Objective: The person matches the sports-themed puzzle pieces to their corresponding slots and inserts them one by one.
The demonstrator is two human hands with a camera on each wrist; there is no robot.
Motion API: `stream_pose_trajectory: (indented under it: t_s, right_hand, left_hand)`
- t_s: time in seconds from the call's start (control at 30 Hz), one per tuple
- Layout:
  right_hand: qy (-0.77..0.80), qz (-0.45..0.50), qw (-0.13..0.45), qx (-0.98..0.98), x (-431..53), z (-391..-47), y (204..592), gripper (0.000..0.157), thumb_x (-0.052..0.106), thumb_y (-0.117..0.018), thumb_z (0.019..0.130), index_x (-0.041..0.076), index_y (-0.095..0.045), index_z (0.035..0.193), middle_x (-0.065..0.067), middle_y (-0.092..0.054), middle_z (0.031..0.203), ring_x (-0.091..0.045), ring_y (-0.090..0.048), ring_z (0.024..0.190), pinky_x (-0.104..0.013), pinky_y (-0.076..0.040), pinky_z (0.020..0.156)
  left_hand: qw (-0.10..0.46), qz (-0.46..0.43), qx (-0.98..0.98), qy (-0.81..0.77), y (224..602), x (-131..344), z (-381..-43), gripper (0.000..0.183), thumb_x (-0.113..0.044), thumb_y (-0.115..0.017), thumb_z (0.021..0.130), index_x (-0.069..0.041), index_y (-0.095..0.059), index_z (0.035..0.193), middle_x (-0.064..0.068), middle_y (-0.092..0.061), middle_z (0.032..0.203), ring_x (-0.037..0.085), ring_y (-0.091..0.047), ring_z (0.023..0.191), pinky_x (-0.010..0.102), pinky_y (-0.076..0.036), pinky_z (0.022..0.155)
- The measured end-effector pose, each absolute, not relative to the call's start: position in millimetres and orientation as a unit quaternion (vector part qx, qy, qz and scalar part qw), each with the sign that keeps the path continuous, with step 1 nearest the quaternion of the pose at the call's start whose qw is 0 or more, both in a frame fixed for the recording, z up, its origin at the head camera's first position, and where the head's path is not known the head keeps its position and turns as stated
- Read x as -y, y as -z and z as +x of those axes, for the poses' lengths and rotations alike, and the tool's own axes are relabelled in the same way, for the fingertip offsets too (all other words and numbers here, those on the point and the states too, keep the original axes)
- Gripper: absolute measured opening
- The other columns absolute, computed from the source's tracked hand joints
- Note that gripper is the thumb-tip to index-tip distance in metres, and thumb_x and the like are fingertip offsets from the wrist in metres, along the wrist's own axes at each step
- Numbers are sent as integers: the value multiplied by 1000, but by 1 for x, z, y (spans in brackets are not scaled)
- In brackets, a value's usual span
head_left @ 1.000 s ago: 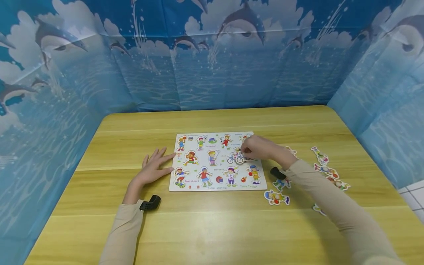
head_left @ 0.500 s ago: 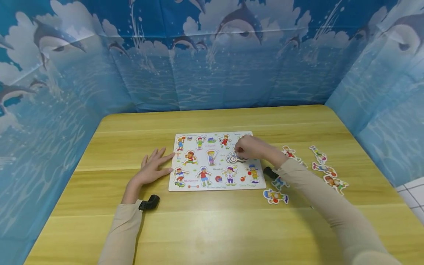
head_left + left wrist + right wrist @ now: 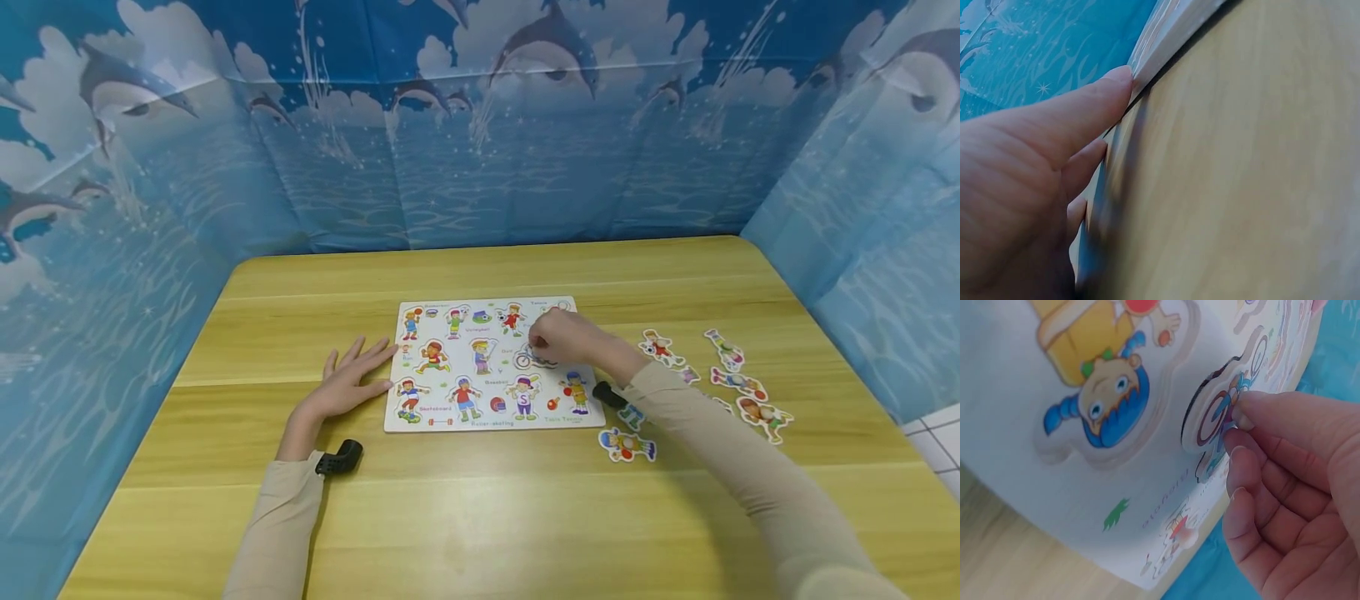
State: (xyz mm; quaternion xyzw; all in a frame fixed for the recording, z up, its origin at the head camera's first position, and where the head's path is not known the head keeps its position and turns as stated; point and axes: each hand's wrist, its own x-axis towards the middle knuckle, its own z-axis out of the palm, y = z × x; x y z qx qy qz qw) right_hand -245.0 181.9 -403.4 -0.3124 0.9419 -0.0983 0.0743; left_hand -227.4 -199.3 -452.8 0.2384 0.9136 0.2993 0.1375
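Observation:
A white puzzle board printed with children playing sports lies on the table. My right hand is over its right side and pinches a bicycle puzzle piece between thumb and index finger. In the right wrist view, a dark gap shows along one edge of that piece at its outline, and the fingers hide part of the rider. The other fingers of this hand are curled in. My left hand lies at the board's left edge, its fingers spread and its thumb against the board's side.
Several loose puzzle pieces lie to the right of the board, among them a blue-haired figure, a runner and a footballer. Part of this group sits under the right forearm. A blue dolphin curtain hangs behind the wooden table.
My right hand has shifted slightly left with the bicycle piece and now covers more of its rider. The forearm has uncovered the footballer piece. My left hand stays at the board's edge.

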Motion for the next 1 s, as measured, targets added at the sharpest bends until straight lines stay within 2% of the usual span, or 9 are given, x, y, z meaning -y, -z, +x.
stream_pose_trajectory:
  t_s: [0.3,1.0]
  right_hand:
    - [102,-301,75,-945,-180,-245,406,10,13,-64,86,11,-73,82,-1,-70,76,-6,-56,63,-24,-49,64]
    - [110,-287,94,-947,-179,-245,405,10,13,-64,87,9,-72,80,-1,-68,73,-7,-52,59,-23,-47,62]
  left_hand:
    - [148,253,-904,-312,451,197,-228,62,-36,-54,94,-21,-28,149,7,-20,158,39,4,147,61,15,111]
    - [150,250,-904,-312,452,195,-227,63,-34,-56,93,-19,-29,149,9,-22,158,38,3,147,61,15,111]
